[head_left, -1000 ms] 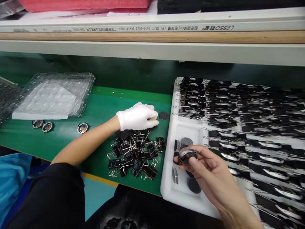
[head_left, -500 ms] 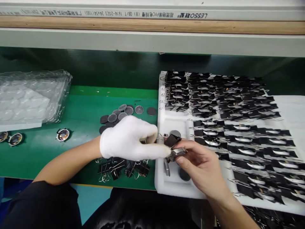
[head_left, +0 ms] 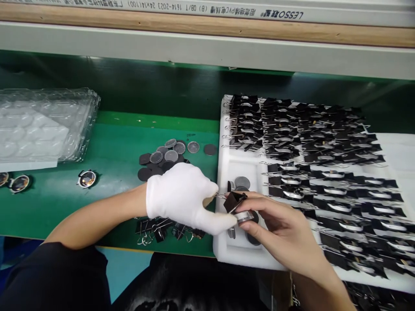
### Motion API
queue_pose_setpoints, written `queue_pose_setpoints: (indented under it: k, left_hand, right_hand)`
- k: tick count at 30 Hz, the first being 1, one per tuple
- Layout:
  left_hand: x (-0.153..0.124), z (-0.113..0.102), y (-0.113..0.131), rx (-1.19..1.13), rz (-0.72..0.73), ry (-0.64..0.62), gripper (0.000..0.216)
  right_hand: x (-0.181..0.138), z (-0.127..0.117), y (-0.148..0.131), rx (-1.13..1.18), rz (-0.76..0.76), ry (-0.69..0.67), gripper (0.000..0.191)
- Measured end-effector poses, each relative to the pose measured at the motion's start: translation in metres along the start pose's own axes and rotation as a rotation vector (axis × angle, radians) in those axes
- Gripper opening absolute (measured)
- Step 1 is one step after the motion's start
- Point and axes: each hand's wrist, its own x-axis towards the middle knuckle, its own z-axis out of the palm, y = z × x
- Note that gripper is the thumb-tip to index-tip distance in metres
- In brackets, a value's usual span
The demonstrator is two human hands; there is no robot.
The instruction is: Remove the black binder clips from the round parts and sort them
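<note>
My left hand [head_left: 181, 196], in a white glove, is closed with its fingertips at the wire handles of a black binder clip [head_left: 234, 202]. My bare right hand [head_left: 279, 222] pinches a silver-rimmed watch case [head_left: 244, 216] between thumb and fingers. The clip sits against the case; whether its jaws grip it I cannot tell. Under both hands is the near left compartment of a white foam tray [head_left: 223, 255], holding grey discs [head_left: 242, 182]. Loose binder clips [head_left: 158, 229] lie on the green table just below my left wrist.
Rows of clipped watch cases [head_left: 333, 190] fill the tray's right part. Dark round discs [head_left: 170, 155] are heaped beyond my left hand. Clear plastic trays [head_left: 81, 125] are stacked at left, near a watch case [head_left: 87, 178]. A grey ledge [head_left: 194, 52] runs across the back.
The view has shifted slightly. Both hands stay together at the clip and watch case, which have tilted a little; more of the case's silver rim shows.
</note>
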Motion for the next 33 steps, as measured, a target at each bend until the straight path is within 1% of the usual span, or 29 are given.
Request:
queue_pose_setpoints:
  k: [1, 2, 4, 6, 8, 11, 14, 17, 20, 25, 27, 29, 31, 33]
  left_hand:
    - [0.000, 0.000, -0.001, 0.005, -0.005, 0.013, 0.060]
    - [0.000, -0.001, -0.002, -0.002, -0.011, 0.026, 0.059]
    - [0.000, -0.002, -0.003, -0.047, -0.021, 0.057, 0.056]
    - [0.001, -0.002, -0.003, -0.114, -0.019, 0.078, 0.052]
    - [0.002, -0.001, -0.002, -0.189, -0.005, 0.060, 0.049]
    - [0.003, 0.002, 0.002, -0.277, -0.030, 0.016, 0.047]
    - [0.004, 0.007, 0.004, -0.326, -0.084, 0.025, 0.046]
    - [0.004, 0.011, 0.003, -0.316, -0.089, 0.045, 0.047]
    - [0.003, 0.014, 0.001, -0.274, -0.074, 0.065, 0.046]
    - [0.003, 0.015, 0.002, -0.216, -0.033, 0.051, 0.046]
    - [0.003, 0.009, 0.001, -0.196, -0.037, 0.017, 0.047]
    - [0.003, 0.000, -0.003, -0.166, -0.015, -0.045, 0.046]
    - [0.003, -0.009, -0.009, -0.085, 0.057, -0.088, 0.043]
    - [0.002, -0.015, -0.017, 0.103, 0.151, -0.095, 0.039]
  right_hand:
    - [0.000, 0.000, 0.000, 0.041, 0.021, 0.020, 0.008]
    - [0.001, 0.000, 0.000, 0.110, 0.041, 0.072, 0.009]
    - [0.003, 0.005, 0.000, 0.341, 0.099, 0.250, 0.008]
    - [0.007, 0.014, -0.001, 0.609, 0.189, 0.430, 0.006]
    - [0.014, 0.025, -0.003, 0.779, 0.295, 0.523, 0.013]
    - [0.023, 0.040, -0.007, 0.832, 0.373, 0.547, 0.025]
    - [0.028, 0.052, -0.009, 0.889, 0.391, 0.527, 0.034]
    - [0.030, 0.059, -0.009, 0.956, 0.416, 0.532, 0.044]
    - [0.030, 0.062, -0.008, 0.923, 0.435, 0.540, 0.049]
    - [0.030, 0.067, -0.009, 0.946, 0.420, 0.533, 0.040]
    - [0.031, 0.067, -0.011, 0.957, 0.412, 0.533, 0.037]
    - [0.031, 0.064, -0.013, 0.962, 0.401, 0.546, 0.033]
    - [0.029, 0.056, -0.013, 0.953, 0.393, 0.587, 0.027]
    - [0.026, 0.044, -0.013, 0.954, 0.374, 0.646, 0.019]
